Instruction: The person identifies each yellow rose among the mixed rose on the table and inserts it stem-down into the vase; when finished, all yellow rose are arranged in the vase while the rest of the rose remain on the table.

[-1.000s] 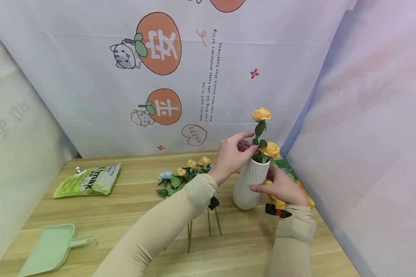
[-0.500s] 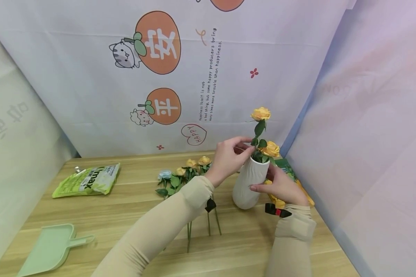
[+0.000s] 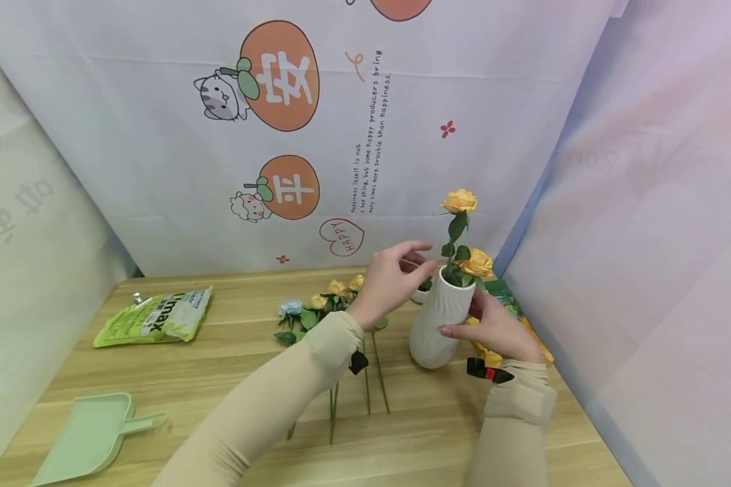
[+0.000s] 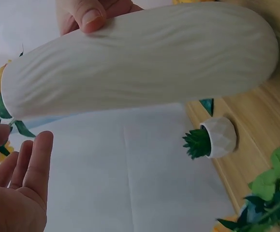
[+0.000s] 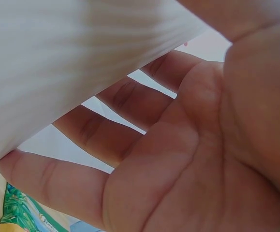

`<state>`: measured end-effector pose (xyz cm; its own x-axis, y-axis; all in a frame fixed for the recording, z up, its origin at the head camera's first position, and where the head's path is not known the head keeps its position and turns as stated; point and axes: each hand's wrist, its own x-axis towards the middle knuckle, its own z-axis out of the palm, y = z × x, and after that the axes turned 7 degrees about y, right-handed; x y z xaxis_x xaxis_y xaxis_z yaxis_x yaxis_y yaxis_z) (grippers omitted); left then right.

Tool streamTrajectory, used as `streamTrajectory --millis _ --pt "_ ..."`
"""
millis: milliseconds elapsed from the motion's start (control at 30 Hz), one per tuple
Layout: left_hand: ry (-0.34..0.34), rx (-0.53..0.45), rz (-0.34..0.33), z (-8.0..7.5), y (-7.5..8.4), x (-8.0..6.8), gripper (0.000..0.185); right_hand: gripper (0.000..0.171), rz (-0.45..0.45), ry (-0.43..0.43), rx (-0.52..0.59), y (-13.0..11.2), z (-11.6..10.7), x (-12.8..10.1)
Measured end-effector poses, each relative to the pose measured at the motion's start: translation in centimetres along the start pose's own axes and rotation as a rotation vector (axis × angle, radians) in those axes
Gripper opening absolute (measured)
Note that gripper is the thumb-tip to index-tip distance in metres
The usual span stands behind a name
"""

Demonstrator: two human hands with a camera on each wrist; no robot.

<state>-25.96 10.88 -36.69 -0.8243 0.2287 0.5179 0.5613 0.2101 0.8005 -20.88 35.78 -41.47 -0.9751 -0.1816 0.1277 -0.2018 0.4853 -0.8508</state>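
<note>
The white vase (image 3: 441, 325) stands upright on the wooden desk (image 3: 219, 379), near its right end. It is matte ceramic, rounded at the bottom and narrowing to the mouth, with wavy ribs running down its wall, as the left wrist view shows (image 4: 140, 58). In it stand two orange roses (image 3: 463, 230) with dark green leaves, one tall, one low at the rim. The right hand (image 3: 493, 328) wraps around the vase's right side, thumb in front and fingers (image 5: 96, 135) behind, gripping it. The left hand (image 3: 392, 277) hovers just left of the vase mouth with relaxed, slightly spread fingers (image 4: 33, 164), holding nothing.

Behind the vase sits a small faceted white pot (image 4: 222, 137) with a spiky green plant. Left of the vase a bunch of loose flowers (image 3: 319, 304), yellow and pale blue with long thin green stems, lies flat on the desk. A colourful printed packet (image 3: 512, 304) lies behind the right hand. Farther left lie a crinkled green pouch (image 3: 155, 316) and a smooth pale green plastic dustpan (image 3: 91, 433).
</note>
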Motion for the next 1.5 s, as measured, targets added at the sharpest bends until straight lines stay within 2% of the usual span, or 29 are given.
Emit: streamTrajectory --millis 133,300,467,600,800,967,1067,1200,1300,1500 --pt "0.003 0.021 -0.032 -2.2 -1.2 -0.9 0.034 0.092 0.003 -0.002 0.004 -0.1 0.2 0.1" --pt "0.037 0.037 -0.088 -5.4 -3.0 -2.3 0.036 0.093 0.025 0.002 -0.012 -0.3 0.2 0.0" --pt "0.075 0.016 -0.206 -8.1 -5.1 -4.2 0.039 0.092 0.037 0.0 -0.011 -0.4 0.0 -0.3" --pt "0.08 0.025 -0.279 -9.2 -6.7 -5.7 0.043 0.093 0.034 -0.002 -0.007 -0.3 -0.1 -0.4" --pt "0.06 0.068 -0.348 -9.8 -8.7 -7.7 0.051 0.091 0.023 -0.002 -0.016 -0.3 -0.1 -0.4" --pt "0.012 0.22 -0.397 -9.8 -10.4 -9.3 0.058 0.091 0.024 -0.004 -0.034 -0.5 0.0 -0.4" --pt "-0.026 0.325 -0.388 -9.6 -11.2 -10.2 0.061 0.093 0.037 -0.006 -0.04 -0.5 0.0 -0.5" --pt "-0.059 0.404 -0.396 -9.3 -12.2 -10.9 0.064 0.096 0.049 -0.007 -0.041 -0.6 0.0 -0.7" --pt "-0.07 0.394 -0.436 -9.1 -12.8 -11.1 0.067 0.096 0.048 -0.003 -0.044 -0.7 0.0 -0.8" --pt "-0.08 0.313 -0.494 -8.7 -13.0 -11.2 0.071 0.095 0.044 0.001 -0.051 -0.8 -0.1 -0.7"
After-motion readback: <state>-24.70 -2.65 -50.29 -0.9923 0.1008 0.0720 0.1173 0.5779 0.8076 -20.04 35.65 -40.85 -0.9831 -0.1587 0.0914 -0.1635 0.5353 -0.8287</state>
